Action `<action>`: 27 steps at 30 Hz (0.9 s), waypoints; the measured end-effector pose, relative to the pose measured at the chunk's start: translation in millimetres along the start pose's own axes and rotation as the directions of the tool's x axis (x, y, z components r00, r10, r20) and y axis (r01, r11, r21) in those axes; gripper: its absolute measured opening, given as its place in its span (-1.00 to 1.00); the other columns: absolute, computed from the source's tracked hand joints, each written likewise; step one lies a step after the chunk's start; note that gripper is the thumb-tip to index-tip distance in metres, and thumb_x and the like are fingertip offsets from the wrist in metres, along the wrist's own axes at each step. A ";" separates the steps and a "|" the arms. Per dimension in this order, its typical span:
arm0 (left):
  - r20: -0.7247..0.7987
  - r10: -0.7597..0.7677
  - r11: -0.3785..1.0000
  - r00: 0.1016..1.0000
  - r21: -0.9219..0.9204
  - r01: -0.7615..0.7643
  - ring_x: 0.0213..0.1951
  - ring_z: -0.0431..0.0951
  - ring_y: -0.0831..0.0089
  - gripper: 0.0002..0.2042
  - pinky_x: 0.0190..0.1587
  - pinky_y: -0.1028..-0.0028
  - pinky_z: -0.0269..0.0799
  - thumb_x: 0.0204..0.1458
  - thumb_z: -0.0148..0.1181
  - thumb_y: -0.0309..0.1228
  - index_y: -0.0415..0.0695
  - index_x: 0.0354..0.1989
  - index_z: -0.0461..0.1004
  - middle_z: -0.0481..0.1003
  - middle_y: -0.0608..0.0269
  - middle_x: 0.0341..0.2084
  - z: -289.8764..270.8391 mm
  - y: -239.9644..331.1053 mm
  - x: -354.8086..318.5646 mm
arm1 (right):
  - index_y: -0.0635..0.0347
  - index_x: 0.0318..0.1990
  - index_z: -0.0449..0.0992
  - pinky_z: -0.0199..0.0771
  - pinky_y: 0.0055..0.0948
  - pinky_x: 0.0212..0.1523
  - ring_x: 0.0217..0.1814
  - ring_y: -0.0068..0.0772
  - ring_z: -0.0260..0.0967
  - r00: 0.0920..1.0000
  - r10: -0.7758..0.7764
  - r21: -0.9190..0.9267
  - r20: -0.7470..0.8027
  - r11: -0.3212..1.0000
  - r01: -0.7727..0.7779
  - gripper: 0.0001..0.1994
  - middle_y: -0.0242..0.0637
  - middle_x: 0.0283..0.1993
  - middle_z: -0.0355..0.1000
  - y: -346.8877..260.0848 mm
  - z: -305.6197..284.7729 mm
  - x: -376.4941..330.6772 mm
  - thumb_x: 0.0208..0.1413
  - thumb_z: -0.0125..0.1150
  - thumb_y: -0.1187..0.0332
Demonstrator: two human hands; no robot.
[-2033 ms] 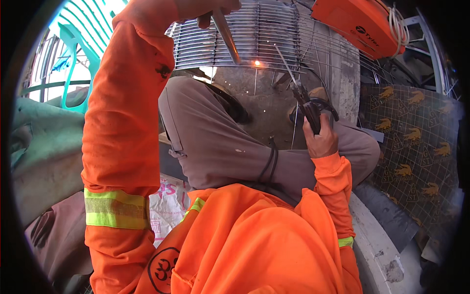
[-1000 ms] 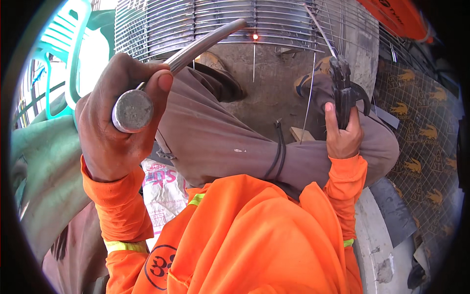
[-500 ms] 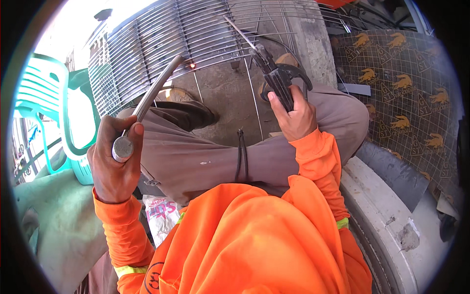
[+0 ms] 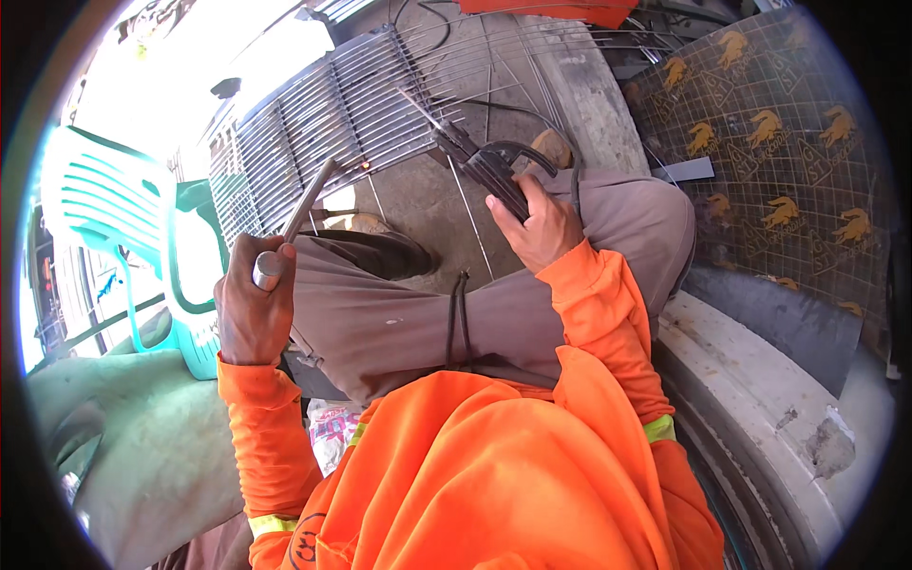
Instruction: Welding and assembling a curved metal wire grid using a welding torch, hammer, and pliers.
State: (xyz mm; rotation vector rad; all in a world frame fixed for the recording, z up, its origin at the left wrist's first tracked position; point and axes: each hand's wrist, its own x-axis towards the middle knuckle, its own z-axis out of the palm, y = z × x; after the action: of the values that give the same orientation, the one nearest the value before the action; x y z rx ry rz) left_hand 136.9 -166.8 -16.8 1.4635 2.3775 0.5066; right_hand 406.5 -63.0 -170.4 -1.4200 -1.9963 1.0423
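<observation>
While both hands are occupied, head view has L hand w/ grip closed snugly round a grey metal bar, thumb & fingers wrapped, blunt round end twd wearer. Bar's far end points up-R to near edge of metal grille, tip just L of a small red-hot spot on that edge; bar/grille contact can't tell.

R hand has grip closed round handle of black electrode holder. Thin electrode sticks out the front, slants up-L, tip overlapping grille's R edge in view, apart from red spot; touching or not, can't tell.

Grille spreads ahead of wearer's legs, over concrete floor; what props it up, unclear. Thin rod slants down betw the boots. Black cable curves past grille's R edge, down by R boot.

Surroundings: turquoise plastic chair off grille's L side; dark board w/ gold animal prints beyond R knee, small grey strip at its L edge; orange item cut off up top, past grille's far R corner.
</observation>
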 end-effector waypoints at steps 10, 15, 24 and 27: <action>-0.013 -0.138 0.964 0.990 -0.230 0.131 -0.62 0.33 0.62 -0.75 -0.54 0.53 0.19 0.12 0.18 -0.25 -0.23 -0.33 0.48 0.37 0.32 -0.70 -12.3 -26.1 12.6 | 0.12 -0.20 0.40 0.43 -0.01 -0.36 -0.35 0.19 0.46 1.000 -0.001 0.019 0.026 1.000 0.001 -0.70 -0.02 -0.43 0.49 -3.2 -1.1 -1.0 0.14 0.17 0.08; 0.040 -0.140 0.955 0.989 -0.258 0.146 -0.59 0.37 0.56 -0.70 -0.50 0.48 0.27 0.09 0.14 -0.21 -0.27 -0.32 0.46 0.38 0.29 -0.68 -25.2 -29.1 24.6 | 0.23 -0.12 0.46 0.42 -0.09 -0.32 -0.29 0.20 0.46 1.000 0.003 -0.012 -0.027 1.000 -0.004 -0.61 0.08 -0.38 0.49 -5.6 -7.2 -2.7 0.15 0.19 0.05; -0.185 -0.059 0.904 0.981 -0.428 -0.026 -0.30 0.58 -0.02 -0.71 -0.22 0.16 0.45 0.04 0.16 -0.34 -0.23 -0.13 0.34 0.53 -0.08 -0.40 72.6 -56.1 -58.0 | 0.35 -0.14 0.48 0.41 -0.36 -0.32 -0.36 -0.34 0.43 0.997 0.077 0.003 -0.025 0.997 -0.077 -0.54 -0.19 -0.25 0.51 31.5 0.9 1.5 0.17 0.21 0.02; -0.207 -0.028 0.912 0.978 -0.407 -0.061 -0.31 0.58 0.10 -0.65 -0.23 0.24 0.50 -0.08 0.26 -0.34 -0.11 -0.10 0.38 0.50 0.08 -0.32 102.0 -69.9 -86.8 | 0.37 -0.11 0.48 0.30 -0.47 -0.54 -0.46 -0.51 0.31 0.988 0.153 -0.045 0.030 0.987 -0.152 -0.51 -0.28 -0.27 0.47 14.8 7.4 2.7 0.16 0.22 0.00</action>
State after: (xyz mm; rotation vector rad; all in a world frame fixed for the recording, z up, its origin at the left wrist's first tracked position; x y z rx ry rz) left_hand 163.2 -259.9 -132.8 1.2878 2.2197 1.1398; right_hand 408.6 -60.2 -186.7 -1.6092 -1.9690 1.1012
